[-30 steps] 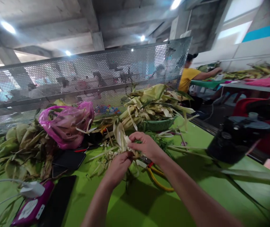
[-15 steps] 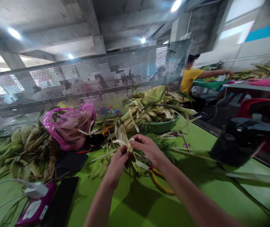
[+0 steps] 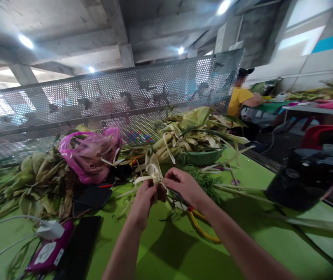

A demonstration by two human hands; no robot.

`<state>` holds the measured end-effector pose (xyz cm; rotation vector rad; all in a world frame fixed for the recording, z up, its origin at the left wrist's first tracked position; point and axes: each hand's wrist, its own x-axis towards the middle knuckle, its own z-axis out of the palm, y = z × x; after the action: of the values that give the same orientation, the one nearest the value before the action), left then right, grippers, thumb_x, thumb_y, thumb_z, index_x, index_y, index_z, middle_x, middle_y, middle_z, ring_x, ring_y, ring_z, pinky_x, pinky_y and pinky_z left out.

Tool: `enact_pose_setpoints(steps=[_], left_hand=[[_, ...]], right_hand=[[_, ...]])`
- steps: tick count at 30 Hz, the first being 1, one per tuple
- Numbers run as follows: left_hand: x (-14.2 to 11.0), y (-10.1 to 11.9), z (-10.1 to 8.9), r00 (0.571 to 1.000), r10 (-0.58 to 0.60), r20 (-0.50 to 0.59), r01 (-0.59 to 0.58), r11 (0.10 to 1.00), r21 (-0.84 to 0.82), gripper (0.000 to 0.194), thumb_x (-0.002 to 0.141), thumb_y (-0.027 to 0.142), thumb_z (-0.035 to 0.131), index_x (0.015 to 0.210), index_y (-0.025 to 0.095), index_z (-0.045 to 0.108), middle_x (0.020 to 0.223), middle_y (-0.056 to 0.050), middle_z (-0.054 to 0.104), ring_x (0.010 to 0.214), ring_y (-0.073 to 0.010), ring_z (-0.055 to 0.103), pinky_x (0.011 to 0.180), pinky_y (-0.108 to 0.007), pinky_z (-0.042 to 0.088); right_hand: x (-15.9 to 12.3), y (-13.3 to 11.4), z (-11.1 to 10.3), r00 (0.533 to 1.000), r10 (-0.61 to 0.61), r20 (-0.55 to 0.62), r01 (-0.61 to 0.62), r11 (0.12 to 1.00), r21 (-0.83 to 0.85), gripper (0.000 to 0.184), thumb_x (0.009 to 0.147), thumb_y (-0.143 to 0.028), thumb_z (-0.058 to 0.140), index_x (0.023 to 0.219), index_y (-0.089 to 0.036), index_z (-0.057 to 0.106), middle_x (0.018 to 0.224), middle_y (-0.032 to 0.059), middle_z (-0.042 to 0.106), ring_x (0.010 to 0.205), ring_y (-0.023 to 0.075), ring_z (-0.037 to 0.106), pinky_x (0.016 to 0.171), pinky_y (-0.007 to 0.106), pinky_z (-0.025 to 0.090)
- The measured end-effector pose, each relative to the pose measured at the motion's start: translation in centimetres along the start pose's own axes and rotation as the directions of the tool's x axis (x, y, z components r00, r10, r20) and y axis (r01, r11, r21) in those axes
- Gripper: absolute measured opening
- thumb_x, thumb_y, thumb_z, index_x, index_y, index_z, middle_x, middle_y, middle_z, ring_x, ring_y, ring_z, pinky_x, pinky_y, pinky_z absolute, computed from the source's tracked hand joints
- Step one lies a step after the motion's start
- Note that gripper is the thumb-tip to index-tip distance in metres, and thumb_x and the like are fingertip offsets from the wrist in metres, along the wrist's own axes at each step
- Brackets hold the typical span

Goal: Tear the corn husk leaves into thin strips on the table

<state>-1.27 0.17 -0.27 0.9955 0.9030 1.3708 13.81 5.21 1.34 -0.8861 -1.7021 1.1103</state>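
Between my two hands is a small bundle of pale corn husk strips (image 3: 156, 175), its loops curling upward. My left hand (image 3: 146, 200) pinches it from the left and below. From the right, my right hand (image 3: 185, 188) presses thumb and fingers against the same bundle; the exact grip of the fingertips is partly hidden. Below my right wrist lie scissors with yellow handles (image 3: 200, 229), their blades partly covered by the hand. Thin green strands (image 3: 210, 188) lie just beyond my right hand.
A green basket (image 3: 205, 157) heaped with husks (image 3: 195, 128) stands behind my hands. To the left are a pink plastic bag (image 3: 92, 155), more husks (image 3: 45, 175), a dark phone (image 3: 77, 249) and a purple power bank (image 3: 49, 249). A black container (image 3: 295, 186) stands right. A person in yellow (image 3: 238, 101) sits beyond.
My right thumb and fingers have shifted lower on the husk bundle, and its pale loops show more above my hands. The view has swung slightly left. The person in yellow has drawn an arm in.
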Motion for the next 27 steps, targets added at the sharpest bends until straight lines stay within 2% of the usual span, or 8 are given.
enact_pose_setpoints(steps=[4,7,10,12,15,17,22,27], left_hand=[[0.1,-0.2,0.1,0.999,0.026,-0.046,-0.026,1.0,-0.008,0.025,0.081,0.04,0.063,0.085,0.015,0.061,0.067,0.001,0.059,0.056,-0.0091,0.054,0.057,-0.021,0.042],[0.3,-0.4,0.1,0.994,0.007,-0.11,-0.018,0.995,-0.096,0.023,0.08,0.039,0.065,0.082,0.017,0.06,0.066,0.001,0.062,0.056,-0.0097,0.057,0.058,-0.021,0.043],[0.7,-0.4,-0.1,0.985,-0.005,-0.172,-0.041,0.963,-0.266,0.023,0.079,0.038,0.066,0.089,0.018,0.062,0.08,-0.003,0.069,0.073,-0.0147,0.066,0.071,-0.026,0.049],[0.8,-0.3,-0.2,0.977,0.013,-0.213,-0.084,0.94,-0.33,0.024,0.079,0.037,0.067,0.092,0.018,0.063,0.089,-0.005,0.071,0.082,-0.0167,0.067,0.078,-0.028,0.049],[0.9,-0.3,-0.2,0.971,0.011,-0.24,-0.1,0.926,-0.364,0.027,0.078,0.037,0.068,0.097,0.018,0.065,0.1,-0.007,0.071,0.09,-0.017,0.066,0.083,-0.028,0.048],[1.0,-0.3,-0.1,0.97,0.005,-0.243,-0.095,0.928,-0.361,0.03,0.078,0.038,0.068,0.1,0.017,0.065,0.102,-0.007,0.071,0.091,-0.0167,0.066,0.084,-0.027,0.048],[1.1,-0.7,-0.4,0.962,0.051,-0.269,-0.12,0.962,-0.246,0.033,0.076,0.041,0.069,0.1,0.018,0.065,0.088,-0.004,0.071,0.079,-0.0144,0.065,0.077,-0.026,0.048],[1.4,-0.5,-1.2,0.911,0.124,-0.394,-0.162,0.985,-0.064,0.036,0.074,0.045,0.07,0.09,0.013,0.068,0.07,-0.002,0.068,0.068,-0.0135,0.061,0.07,-0.025,0.047]], right_hand=[[-0.4,-0.3,0.5,0.995,-0.069,0.078,0.078,0.989,-0.128,0.023,0.085,-0.035,0.058,0.07,-0.019,0.058,0.064,-0.0035,0.057,0.063,0.0133,0.052,0.061,0.024,0.039],[-0.5,-0.8,0.6,0.989,-0.15,-0.005,0.142,0.947,-0.287,0.018,0.085,-0.03,0.057,0.071,-0.019,0.059,0.07,-0.0006,0.058,0.07,0.016,0.054,0.066,0.026,0.041],[-0.7,-1.6,0.9,0.912,-0.38,-0.154,0.246,0.808,-0.535,0.01,0.082,-0.024,0.061,0.09,-0.018,0.062,0.094,0.0064,0.061,0.092,0.0222,0.054,0.081,0.033,0.04],[-1.1,-1.8,1.4,0.878,-0.458,-0.141,0.28,0.73,-0.624,0.012,0.082,-0.025,0.063,0.092,-0.019,0.062,0.098,0.0074,0.061,0.095,0.0236,0.052,0.084,0.035,0.039],[-1.5,-1.6,2.6,0.933,-0.361,-0.009,0.261,0.693,-0.672,0.008,0.085,-0.027,0.061,0.081,-0.02,0.063,0.086,0.0043,0.063,0.084,0.0217,0.053,0.077,0.033,0.038],[-1.6,-1.0,3.4,0.963,-0.269,0.026,0.212,0.689,-0.693,0.007,0.084,-0.025,0.061,0.081,-0.02,0.064,0.084,0.004,0.064,0.081,0.0214,0.053,0.073,0.032,0.037],[-1.0,0.0,4.1,0.986,-0.164,0.044,0.161,0.821,-0.547,0.014,0.082,-0.018,0.057,0.068,-0.019,0.057,0.075,0.0021,0.061,0.073,0.0184,0.052,0.065,0.028,0.035],[-1.0,0.1,4.1,0.984,-0.118,0.13,0.162,0.9,-0.404,0.02,0.074,-0.014,0.058,0.057,-0.02,0.049,0.062,-0.0017,0.051,0.064,0.0156,0.047,0.058,0.026,0.03]])
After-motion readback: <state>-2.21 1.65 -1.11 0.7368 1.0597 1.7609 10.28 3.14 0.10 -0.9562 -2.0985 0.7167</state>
